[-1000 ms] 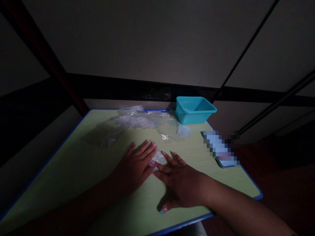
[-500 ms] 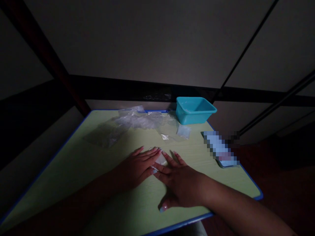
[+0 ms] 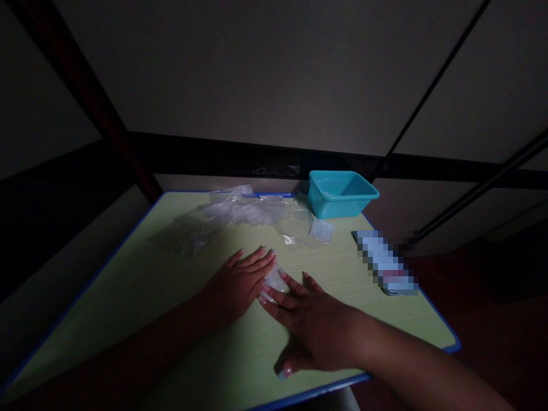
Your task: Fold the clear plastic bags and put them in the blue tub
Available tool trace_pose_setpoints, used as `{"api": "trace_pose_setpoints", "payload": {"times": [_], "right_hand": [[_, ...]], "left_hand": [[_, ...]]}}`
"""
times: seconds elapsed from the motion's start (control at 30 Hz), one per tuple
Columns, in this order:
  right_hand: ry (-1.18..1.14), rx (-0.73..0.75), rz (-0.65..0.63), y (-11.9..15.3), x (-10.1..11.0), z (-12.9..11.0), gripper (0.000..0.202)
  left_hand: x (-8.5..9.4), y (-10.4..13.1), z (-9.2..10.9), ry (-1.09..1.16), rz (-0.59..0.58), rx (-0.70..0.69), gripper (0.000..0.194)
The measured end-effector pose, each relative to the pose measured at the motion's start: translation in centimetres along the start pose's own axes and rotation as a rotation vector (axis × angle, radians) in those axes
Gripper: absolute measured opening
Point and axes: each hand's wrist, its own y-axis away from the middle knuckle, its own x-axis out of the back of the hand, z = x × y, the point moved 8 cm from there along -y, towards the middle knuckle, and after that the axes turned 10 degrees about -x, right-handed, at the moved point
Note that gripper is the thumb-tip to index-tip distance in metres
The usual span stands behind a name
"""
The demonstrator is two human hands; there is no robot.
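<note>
A small whitish plastic packet point(image 3: 275, 278) lies flat on the light green table point(image 3: 205, 365), partly covered by my fingers. My left hand point(image 3: 240, 282) rests flat with fingers stretched out, its fingertips over the packet's left side. From the right, my right hand point(image 3: 310, 319) lies with fingers spread, the fingertips on the packet's right and near edges. Its thumb points toward the table's near edge. What is inside the packet cannot be made out.
Crumpled clear plastic bags point(image 3: 244, 210) lie along the back of the table. A turquoise basin point(image 3: 342, 204) stands at the back right, with a small pale packet point(image 3: 321, 230) in front of it. A blurred-out phone-like object point(image 3: 385, 262) lies near the right edge.
My left hand has shifted slightly away from the near edge and left. My right hand's fingertips have slid a little down and left, so more of the packet shows between the hands.
</note>
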Motion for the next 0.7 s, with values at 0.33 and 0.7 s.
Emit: {"api": "trace_pose_setpoints", "payload": {"times": [0.33,0.7], "right_hand": [[-0.323,0.047,0.317,1.4,6.0,1.4,0.053],[-1.351,-0.497,0.273,-3.1,3.8,9.3,0.013]], "left_hand": [[0.1,-0.2,-0.1,0.016,-0.031,0.052,0.047],[0.3,-0.2,-0.3,0.042,-0.045,0.111,0.057]]}}
